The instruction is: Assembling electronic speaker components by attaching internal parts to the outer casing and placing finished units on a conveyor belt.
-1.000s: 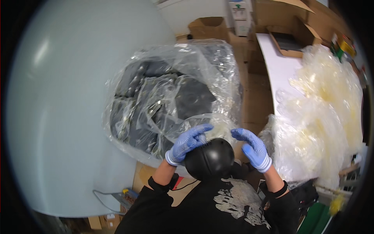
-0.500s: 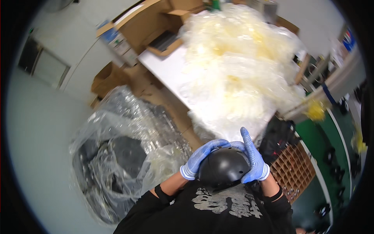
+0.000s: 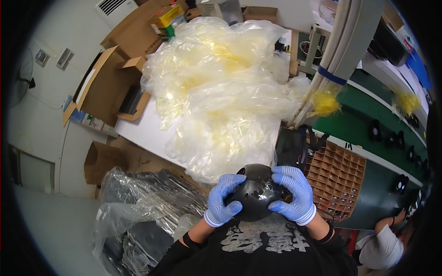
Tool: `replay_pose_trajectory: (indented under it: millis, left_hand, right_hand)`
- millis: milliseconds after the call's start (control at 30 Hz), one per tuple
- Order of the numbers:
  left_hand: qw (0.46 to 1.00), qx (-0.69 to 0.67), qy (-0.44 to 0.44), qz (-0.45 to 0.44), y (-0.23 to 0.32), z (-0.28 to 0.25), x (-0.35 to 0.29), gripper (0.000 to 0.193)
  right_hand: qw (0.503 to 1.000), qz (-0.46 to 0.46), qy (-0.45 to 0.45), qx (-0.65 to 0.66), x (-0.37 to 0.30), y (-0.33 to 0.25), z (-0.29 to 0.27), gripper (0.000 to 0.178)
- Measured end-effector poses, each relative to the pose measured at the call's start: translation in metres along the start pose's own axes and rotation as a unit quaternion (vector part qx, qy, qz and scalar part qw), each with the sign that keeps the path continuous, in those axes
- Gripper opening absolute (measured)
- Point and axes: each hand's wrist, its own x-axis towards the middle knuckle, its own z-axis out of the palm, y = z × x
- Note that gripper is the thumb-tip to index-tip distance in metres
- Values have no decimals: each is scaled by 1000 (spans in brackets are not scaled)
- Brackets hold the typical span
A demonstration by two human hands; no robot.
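A glossy black dome-shaped shell [image 3: 256, 193] with small holes is held in front of my chest, bright reflections on its curved face. My left hand [image 3: 223, 198], in a blue glove with a striped cuff, grips its left side, the thumb on the near face. On the opposite side my right hand [image 3: 295, 195], gloved alike, has its fingers over the upper edge and its thumb on the front. The shell's underside is hidden. Just beyond it, a heap of clear, yellowish plastic bags [image 3: 221, 110] covers most of a white table [image 3: 145, 133].
Left of me stands a plastic-wrapped stack of black parts [image 3: 149, 234]. An open cardboard box [image 3: 103, 87] sits at the table's left. To the right are a divided cardboard crate [image 3: 336, 177], a green conveyor [image 3: 354, 110] with black parts, a post [image 3: 338, 50] and another person [image 3: 382, 246].
My view has swung, so table and bags appear farther left. The shell has been turned in my hands, and my right thumb, earlier raised, now presses on it.
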Motion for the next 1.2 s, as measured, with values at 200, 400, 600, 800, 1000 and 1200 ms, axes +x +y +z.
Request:
replay_pose_trajectory:
  millis: [200, 400, 600, 800, 1000, 1200]
  left_hand:
    - [997, -4, -71, -7, -15, 0, 34, 60]
    - [956, -182, -161, -166, -14, 24, 71, 58]
    - [915, -180, -279, -231, -28, 39, 106, 54]
    - [806, -328, -314, -380, -31, 43, 126, 67]
    - [865, -315, -273, -281, -39, 47, 120, 76]
    - [917, -245, -186, -254, -39, 45, 109, 71]
  right_hand:
    - [992, -11, 22, -126, 8, 1, -12, 32]
    - [973, -12, -101, -209, 8, 17, -38, 27]
    - [973, 110, -72, -192, -5, 53, -41, 21]
    - [900, 270, 31, 342, -23, 69, -21, 90]
    - [588, 473, 219, 618, -37, 88, 21, 82]
    - [942, 274, 195, 13, -20, 77, 2, 51]
